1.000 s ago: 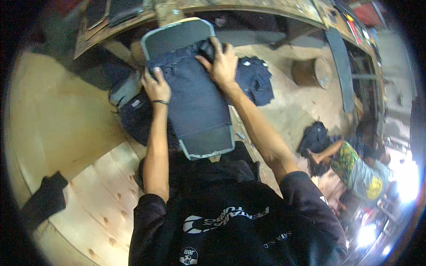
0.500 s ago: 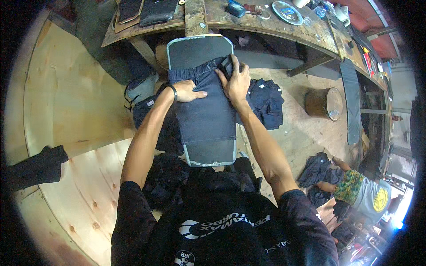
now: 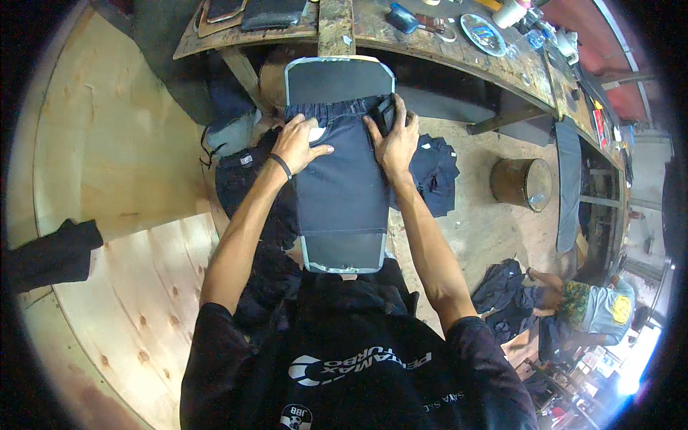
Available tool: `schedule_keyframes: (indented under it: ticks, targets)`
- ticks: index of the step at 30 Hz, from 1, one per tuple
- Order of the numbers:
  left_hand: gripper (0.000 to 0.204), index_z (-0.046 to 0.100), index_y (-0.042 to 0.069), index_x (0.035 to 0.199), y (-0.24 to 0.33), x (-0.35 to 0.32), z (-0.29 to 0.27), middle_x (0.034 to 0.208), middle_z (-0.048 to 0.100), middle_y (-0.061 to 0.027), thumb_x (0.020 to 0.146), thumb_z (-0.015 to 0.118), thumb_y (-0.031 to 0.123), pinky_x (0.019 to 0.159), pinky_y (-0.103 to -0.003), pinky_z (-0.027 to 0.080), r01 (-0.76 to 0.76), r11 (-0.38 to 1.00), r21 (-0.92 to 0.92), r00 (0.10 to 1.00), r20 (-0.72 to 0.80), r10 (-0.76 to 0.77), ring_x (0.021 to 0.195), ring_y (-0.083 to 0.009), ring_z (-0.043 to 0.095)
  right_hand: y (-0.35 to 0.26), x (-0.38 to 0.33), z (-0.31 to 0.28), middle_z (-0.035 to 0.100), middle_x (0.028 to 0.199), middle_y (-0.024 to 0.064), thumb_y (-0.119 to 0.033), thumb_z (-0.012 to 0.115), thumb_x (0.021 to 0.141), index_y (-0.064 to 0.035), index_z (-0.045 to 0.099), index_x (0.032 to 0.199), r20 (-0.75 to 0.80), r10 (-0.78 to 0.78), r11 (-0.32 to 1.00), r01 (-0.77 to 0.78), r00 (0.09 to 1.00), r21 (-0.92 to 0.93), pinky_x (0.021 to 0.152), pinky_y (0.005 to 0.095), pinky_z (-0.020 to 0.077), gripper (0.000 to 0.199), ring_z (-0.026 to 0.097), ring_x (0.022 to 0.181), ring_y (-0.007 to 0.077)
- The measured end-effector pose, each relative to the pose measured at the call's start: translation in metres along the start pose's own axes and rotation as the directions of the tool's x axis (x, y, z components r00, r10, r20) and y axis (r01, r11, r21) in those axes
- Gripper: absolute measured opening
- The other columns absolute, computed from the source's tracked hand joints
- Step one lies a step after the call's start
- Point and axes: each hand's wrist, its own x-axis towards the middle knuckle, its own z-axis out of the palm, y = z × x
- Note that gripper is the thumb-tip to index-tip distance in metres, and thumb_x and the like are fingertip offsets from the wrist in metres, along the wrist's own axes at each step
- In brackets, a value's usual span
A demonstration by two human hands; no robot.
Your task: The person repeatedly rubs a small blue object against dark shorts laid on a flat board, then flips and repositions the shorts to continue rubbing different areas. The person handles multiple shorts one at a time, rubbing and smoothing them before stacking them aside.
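Observation:
Dark navy shorts (image 3: 342, 190) with a gathered elastic waistband are drawn over a long grey board (image 3: 340, 77) with pale taped edges. My left hand (image 3: 302, 147) is on the left side below the waistband, fingers bent over the cloth and thumb pointing inward. A small white patch (image 3: 317, 134) shows beside its fingers; I cannot tell whether it is lining or a label. On the right side, my right hand (image 3: 395, 143) grips bunched cloth at the board's edge, thumb on top and fingers round the side. The shorts' underside is hidden.
A worn wooden workbench (image 3: 459, 54) runs behind the board, with a plate (image 3: 482, 34) on it. Dark garments (image 3: 433, 172) lie on the floor right of the board, others to its left. A round wooden stool (image 3: 521, 183) stands farther right; another person (image 3: 595, 304) handles dark clothes.
My left hand has moved up towards the waistband, its fingers out from the cloth that covered them, and the white patch now shows. My right hand stays at the right edge.

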Motion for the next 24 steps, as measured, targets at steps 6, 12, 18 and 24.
schedule_keyframes:
  ticks: [6, 12, 18, 24]
  targets:
    - [0.072, 0.061, 0.005, 0.129, 0.022, -0.004, 0.017, 0.103, 0.077, -0.0247, 0.085, 0.087, 0.057, 0.079, -0.054, 0.060, 0.155, 0.942, -0.297, 0.959, -0.182, -0.215, 0.093, -0.0462, 0.076, 0.001, 0.011, 0.000, 0.058, 0.137, 0.0303, -0.042, 0.089, 0.088, -0.0121, 0.049, 0.157, 0.106, 0.086, 0.991, -0.096, 0.991, 0.094, 0.107, 0.0542, 0.0504, 0.085, 0.061, 0.124, 0.0485]
    - [0.092, 0.052, 0.012, 0.152, 0.011, 0.008, 0.024, 0.152, 0.054, -0.0243, 0.078, 0.083, 0.059, 0.125, -0.063, 0.028, -0.237, 0.970, -0.047, 0.911, -0.358, 0.205, 0.146, -0.0410, 0.048, -0.030, 0.010, -0.068, 0.068, 0.138, 0.0244, -0.019, 0.082, 0.093, 0.0046, 0.066, 0.134, 0.250, 0.338, 0.738, -0.420, 0.907, 0.529, 0.107, 0.0498, 0.0508, 0.050, 0.065, 0.128, 0.0375]
    - [0.149, 0.015, 0.015, 0.176, 0.001, 0.027, 0.042, 0.179, 0.012, -0.0289, 0.064, 0.077, 0.092, 0.127, -0.076, 0.008, 0.067, 0.989, 0.131, 0.972, -0.234, -0.035, 0.165, -0.0485, 0.013, -0.070, -0.098, -0.086, 0.050, 0.166, 0.0147, -0.010, 0.078, 0.071, -0.0108, 0.060, 0.155, 0.631, -0.746, 0.661, 0.122, 0.213, 0.741, 0.133, 0.0541, 0.0307, 0.087, 0.041, 0.158, 0.0369]
    - [0.154, 0.020, 0.015, 0.175, 0.001, 0.035, 0.038, 0.178, 0.016, -0.0290, 0.057, 0.074, 0.098, 0.126, -0.076, 0.012, 0.140, 0.987, 0.083, 0.976, -0.180, -0.124, 0.165, -0.0476, 0.016, -0.071, -0.047, -0.041, 0.054, 0.162, 0.0173, 0.004, 0.076, 0.065, -0.0051, 0.058, 0.154, 0.676, -0.725, 0.681, -0.010, 0.135, 0.732, 0.130, 0.0482, 0.0386, 0.091, 0.052, 0.148, 0.0398]
